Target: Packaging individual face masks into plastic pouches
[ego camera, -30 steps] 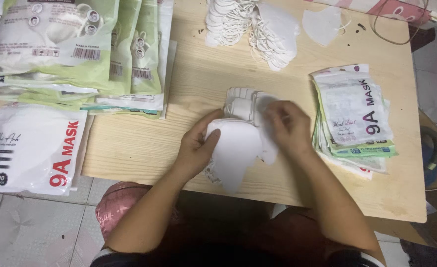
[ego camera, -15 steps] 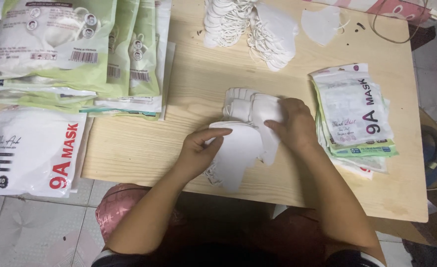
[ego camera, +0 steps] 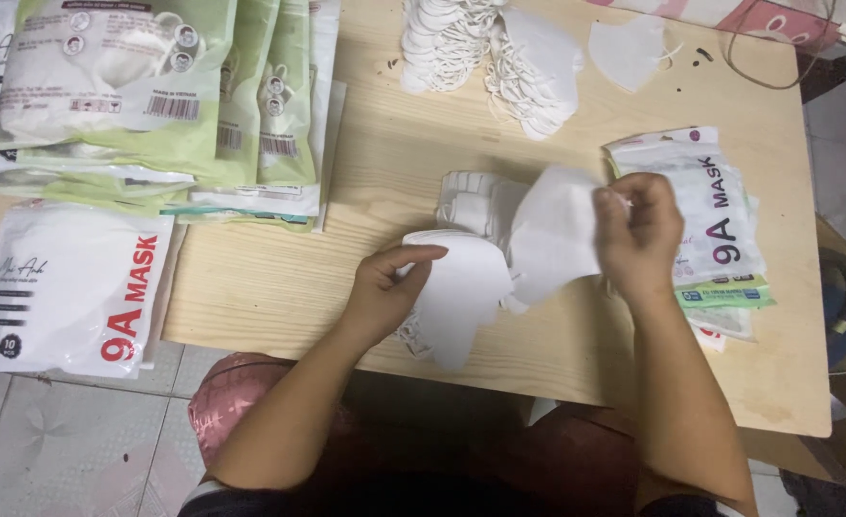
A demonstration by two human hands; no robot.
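Lying on a pale wooden table (ego camera: 384,182), white masks (ego camera: 461,287) meet both hands.

Illumination is even, moderately bright and warm, coming from overhead. The bench (ego camera: 394,191) surface shows soft shadows only, beneath the hands and beside the stacked white masks (ego camera: 499,57). The glossy pouches (ego camera: 126,86) at upper left carry mild glare. Focus is sharp at centre; the frame corners are slightly softer, with slight wide-angle bending.
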